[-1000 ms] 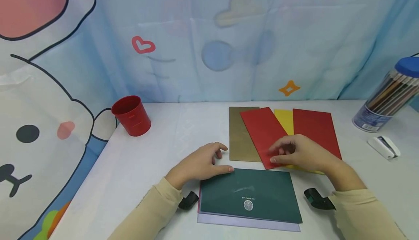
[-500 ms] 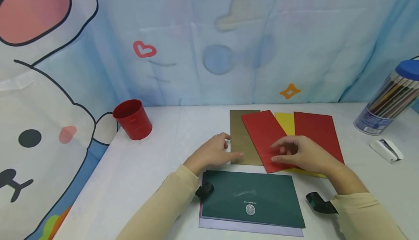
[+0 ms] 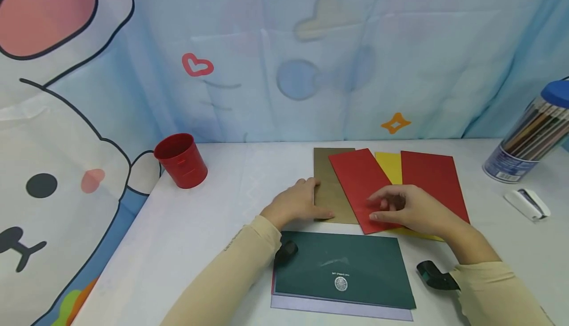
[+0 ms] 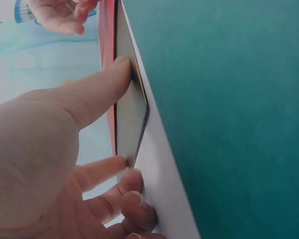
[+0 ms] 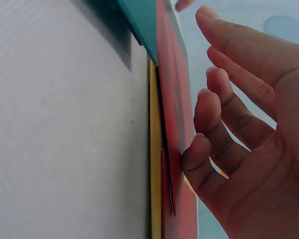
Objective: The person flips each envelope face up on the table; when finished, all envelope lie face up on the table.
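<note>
Left hand (image 3: 299, 204) lay on the near left corner of the tan sheet (image 3: 331, 187), thumb along its near edge, fingers loosely spread and pressing flat; nothing was pinched. Right hand (image 3: 411, 210) rested on the near end of the red sheet (image 3: 360, 187), fingers half curled, touching but not gripping as far as the wrist view showed. The tan sheet lay on the table (image 3: 213, 207), partly under the red one; a yellow sheet (image 3: 388, 167) and a dark red sheet (image 3: 433, 180) fanned out to the right. A green card (image 3: 344, 269) lay nearer the person.

Judgement: the tan sheet should be held with flat finger pressure while the red one is slid, keeping the edges from dragging the neighbours.
</note>
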Demonstrator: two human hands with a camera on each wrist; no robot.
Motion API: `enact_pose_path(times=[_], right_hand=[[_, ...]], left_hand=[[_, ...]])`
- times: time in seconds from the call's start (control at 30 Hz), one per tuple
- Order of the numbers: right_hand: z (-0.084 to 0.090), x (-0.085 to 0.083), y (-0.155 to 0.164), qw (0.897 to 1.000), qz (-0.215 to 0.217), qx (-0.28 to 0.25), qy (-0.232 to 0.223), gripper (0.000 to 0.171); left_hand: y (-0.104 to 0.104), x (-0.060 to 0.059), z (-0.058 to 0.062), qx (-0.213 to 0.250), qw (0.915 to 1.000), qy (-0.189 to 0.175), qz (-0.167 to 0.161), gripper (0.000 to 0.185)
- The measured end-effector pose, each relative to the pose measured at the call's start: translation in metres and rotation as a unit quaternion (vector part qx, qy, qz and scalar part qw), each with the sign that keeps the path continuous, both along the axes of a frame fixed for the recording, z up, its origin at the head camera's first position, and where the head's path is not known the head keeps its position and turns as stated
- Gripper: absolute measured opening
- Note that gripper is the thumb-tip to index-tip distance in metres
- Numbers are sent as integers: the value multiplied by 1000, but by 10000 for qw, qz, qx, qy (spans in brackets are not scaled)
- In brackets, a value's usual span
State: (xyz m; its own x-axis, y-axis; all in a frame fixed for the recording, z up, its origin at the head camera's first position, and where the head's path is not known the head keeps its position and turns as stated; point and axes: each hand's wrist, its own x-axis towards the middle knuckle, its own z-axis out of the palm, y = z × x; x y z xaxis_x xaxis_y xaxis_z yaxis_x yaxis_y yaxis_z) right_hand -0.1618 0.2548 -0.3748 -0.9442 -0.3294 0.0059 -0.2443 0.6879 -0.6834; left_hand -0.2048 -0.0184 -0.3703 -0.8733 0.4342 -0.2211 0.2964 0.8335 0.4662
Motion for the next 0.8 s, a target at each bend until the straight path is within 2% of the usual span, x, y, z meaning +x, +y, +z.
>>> enact_pose_path(times=[0.13, 0.33, 0.5, 0.63, 0.8], right_hand=[[-1, 0, 0, 10000, -4, -20, -30, 42], [-3, 0, 1, 10000, -12, -3, -94, 41], [-3, 0, 0, 9999, -35, 56, -123, 41], [-3, 1, 0, 9999, -15, 48, -137, 42], [-2, 0, 0, 9998, 8, 33, -181, 44]], left_hand=[[-7, -3, -1, -24, 9999, 2, -157, 83], [-17, -6, 2, -136, 9999, -63, -36, 78], [-16, -3, 3, -35, 9998, -89, 178, 82], [-15, -1, 5, 160, 9986, -62, 494, 78], [-16, -1, 8, -144, 9961, -28, 866, 68]])
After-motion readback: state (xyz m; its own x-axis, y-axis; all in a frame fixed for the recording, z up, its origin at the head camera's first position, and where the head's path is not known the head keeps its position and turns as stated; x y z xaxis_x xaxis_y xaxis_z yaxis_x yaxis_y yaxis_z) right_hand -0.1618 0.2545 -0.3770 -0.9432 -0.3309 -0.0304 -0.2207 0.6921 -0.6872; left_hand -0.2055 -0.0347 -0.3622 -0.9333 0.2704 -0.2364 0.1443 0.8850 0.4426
